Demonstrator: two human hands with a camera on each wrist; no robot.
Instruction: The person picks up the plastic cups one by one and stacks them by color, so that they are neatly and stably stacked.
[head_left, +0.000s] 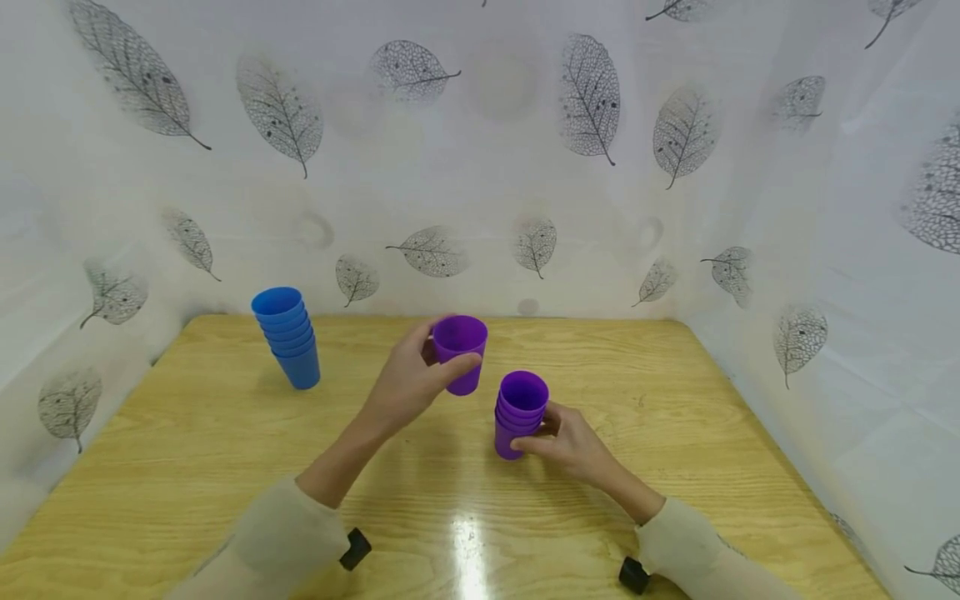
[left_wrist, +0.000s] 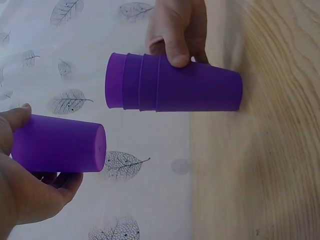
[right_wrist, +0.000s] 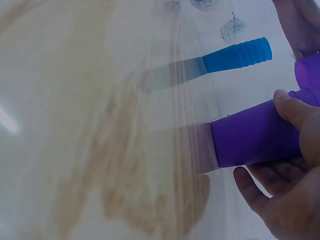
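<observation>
A single purple cup [head_left: 462, 379] is gripped by my left hand [head_left: 405, 383], thumb on the near side and its open top facing up. In the left wrist view this purple cup [left_wrist: 60, 145] is apart from the stack and higher than it. My right hand [head_left: 576, 446] holds a stack of several nested purple cups [head_left: 510, 427] round its side. The stack stands upright, its base at the tabletop; the right wrist view shows the lowest cup's wall [right_wrist: 255, 135] between thumb and fingers. Part of the stack's top is cut off there.
A stack of nested blue cups [head_left: 298, 362] stands upright at the back left of the wooden table [head_left: 615, 367]. Behind and at both sides hangs a pale sheet [head_left: 480, 167] with a leaf print. Light glares off the table's front middle.
</observation>
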